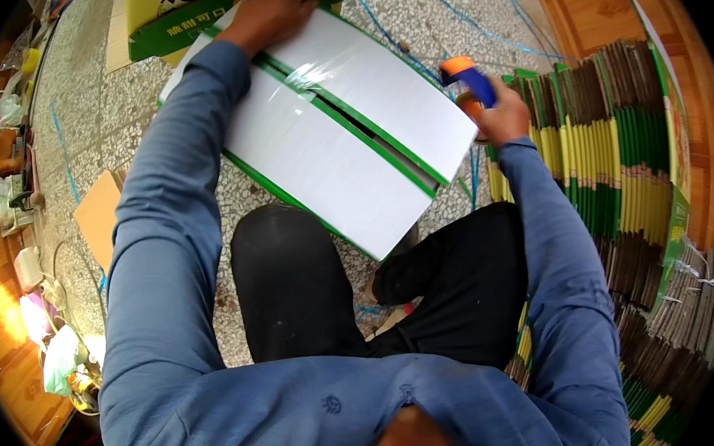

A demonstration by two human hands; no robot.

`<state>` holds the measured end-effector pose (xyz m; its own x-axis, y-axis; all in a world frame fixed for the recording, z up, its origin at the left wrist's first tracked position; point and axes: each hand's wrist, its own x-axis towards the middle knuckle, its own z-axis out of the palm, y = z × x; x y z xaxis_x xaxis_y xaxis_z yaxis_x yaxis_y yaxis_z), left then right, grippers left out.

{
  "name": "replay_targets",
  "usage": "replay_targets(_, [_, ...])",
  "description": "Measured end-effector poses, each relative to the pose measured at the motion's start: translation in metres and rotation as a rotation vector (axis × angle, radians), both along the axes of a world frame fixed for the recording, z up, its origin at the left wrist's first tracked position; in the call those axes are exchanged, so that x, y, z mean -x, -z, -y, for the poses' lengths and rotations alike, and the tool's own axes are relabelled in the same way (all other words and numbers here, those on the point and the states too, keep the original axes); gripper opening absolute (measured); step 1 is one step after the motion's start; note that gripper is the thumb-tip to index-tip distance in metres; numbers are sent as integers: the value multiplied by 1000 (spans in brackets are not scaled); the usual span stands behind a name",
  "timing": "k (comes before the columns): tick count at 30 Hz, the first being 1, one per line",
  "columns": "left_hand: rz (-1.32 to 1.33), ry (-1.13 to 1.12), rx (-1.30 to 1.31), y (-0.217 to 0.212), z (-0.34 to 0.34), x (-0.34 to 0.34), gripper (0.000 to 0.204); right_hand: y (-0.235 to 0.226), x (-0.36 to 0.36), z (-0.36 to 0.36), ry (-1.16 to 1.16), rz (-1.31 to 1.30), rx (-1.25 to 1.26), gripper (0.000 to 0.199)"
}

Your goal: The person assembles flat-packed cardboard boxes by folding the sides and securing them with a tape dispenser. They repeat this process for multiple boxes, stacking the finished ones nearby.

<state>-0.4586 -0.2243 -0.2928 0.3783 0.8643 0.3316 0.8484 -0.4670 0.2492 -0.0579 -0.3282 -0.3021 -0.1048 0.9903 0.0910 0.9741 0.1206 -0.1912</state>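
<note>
A cardboard box (291,144) with white flaps and green edges lies slantwise before my knees. Its two long flaps are folded in and meet at a narrow gap, with glossy clear tape across the middle of the seam. Curled over the box's far end is my left hand (277,13), its fingertips partly hidden. My right hand (502,113) grips a blue and orange tape dispenser (474,81) just off the box's right corner. The tape roll in it is partly hidden by the hand.
Stacks of flattened green and yellow cartons (596,142) stand along the right. Another printed green and yellow box (211,15) is at the far side. Blue strapping (484,29) lies on the speckled floor. Bags and small items (63,359) line the left; a brown cardboard piece (102,216) lies nearer.
</note>
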Motion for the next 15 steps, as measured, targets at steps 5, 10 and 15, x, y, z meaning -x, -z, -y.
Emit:
replay_targets(5, [19, -205, -94, 5, 21, 33, 24, -30, -32, -3, 420, -1161, -103, 65])
replay_targets(10, [49, -239, -117, 11, 24, 45, 26, -22, 23, -68, 237, -539, -436, 37])
replay_targets(15, [93, -252, 74, -15, 31, 43, 30, -28, 86, -100, 101, -148, -22, 53])
